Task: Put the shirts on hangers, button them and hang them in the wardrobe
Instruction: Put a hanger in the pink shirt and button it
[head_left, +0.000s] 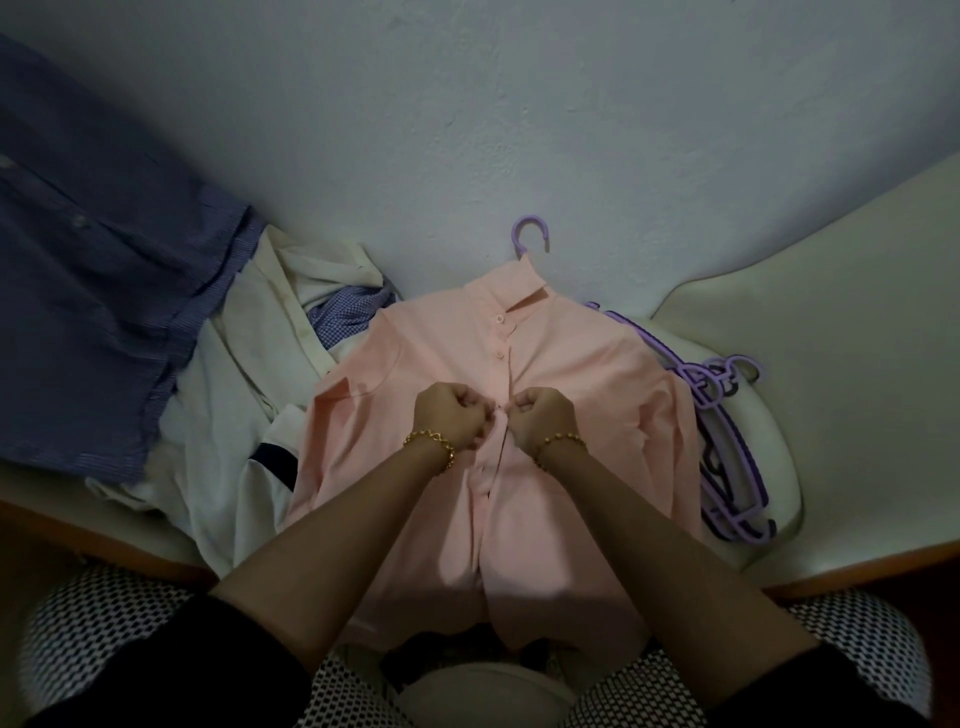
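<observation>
Two hands, left hand (451, 420) and right hand (540, 418), pinch one pink shirt (571, 364).

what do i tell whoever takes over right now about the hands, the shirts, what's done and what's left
Both busy: left hand and right hand pinch the pink shirt at mid placket, working a button.
The pink shirt lies flat on its purple hanger; the upper buttons look done.
The spare purple hangers lie to its right; a white shirt, a checked shirt and a blue striped shirt lie on the left.
Left: finish the lower buttons, hang it in the wardrobe, then do the other shirts.
</observation>
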